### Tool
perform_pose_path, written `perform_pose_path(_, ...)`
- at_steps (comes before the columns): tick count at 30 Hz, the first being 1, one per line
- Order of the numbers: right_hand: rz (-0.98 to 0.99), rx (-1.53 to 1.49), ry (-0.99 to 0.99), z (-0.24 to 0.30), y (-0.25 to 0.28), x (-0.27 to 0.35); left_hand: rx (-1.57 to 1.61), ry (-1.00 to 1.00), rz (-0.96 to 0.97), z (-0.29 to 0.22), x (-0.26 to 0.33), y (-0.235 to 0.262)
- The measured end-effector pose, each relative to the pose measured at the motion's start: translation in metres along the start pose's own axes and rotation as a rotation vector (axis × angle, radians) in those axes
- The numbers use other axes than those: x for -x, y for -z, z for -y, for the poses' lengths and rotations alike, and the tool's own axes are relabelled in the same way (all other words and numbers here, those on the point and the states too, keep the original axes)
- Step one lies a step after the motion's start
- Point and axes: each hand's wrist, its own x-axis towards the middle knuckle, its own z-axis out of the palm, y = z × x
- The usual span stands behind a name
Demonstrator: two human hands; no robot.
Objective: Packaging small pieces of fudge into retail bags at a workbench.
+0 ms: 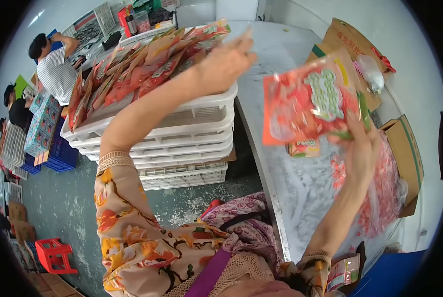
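My right hand (361, 148) grips the lower right corner of a red and clear plastic pouch (293, 106), held tilted above the metal-topped table (300, 198). My left arm reaches across the top white plastic tray (182, 119). Beyond the tray's right edge, my left hand (230, 64) is raised, slightly blurred, with its fingers stretched out and nothing visible in them. Rows of similar red pouches (142, 74) stand leaning together in that tray. Partly hidden under the held pouch, a small printed packet (306, 148) lies on the table.
Several white trays are stacked below the top one. To the right lie a clear bag of red-wrapped pieces (380, 193) and open cardboard cartons (404, 153). A red stool (55, 256) stands on the floor at left. Other people, one in a striped shirt (58, 74), are at the far left.
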Motion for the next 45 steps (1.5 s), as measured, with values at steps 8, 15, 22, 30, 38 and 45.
perform_pose_path(8,0.239,-0.155,0.04,-0.012,-0.121,-0.053,0.082,-0.026,-0.169,0.062,0.023,0.03)
perform_pose_path(15,0.287,-0.038,-0.037,-0.077,-0.186,-0.094,0.458,0.143,-0.124,0.013,-0.01,0.044)
perform_pose_path(22,0.337,-0.269,-0.167,-0.13,-0.124,-0.076,0.426,0.062,-0.331,-0.094,-0.006,0.018)
perform_pose_path(30,-0.51,1.055,0.127,-0.254,0.219,0.081,0.961,0.016,0.104,-0.25,-0.033,-0.169)
perform_pose_path(38,-0.567,1.363,0.021,-0.285,0.355,0.147,0.734,0.0,0.193,-0.282,-0.039,-0.205)
perform_pose_path(45,-0.545,0.956,-0.142,-0.249,0.285,0.201,1.231,-0.279,0.082,-0.399,-0.053,-0.135)
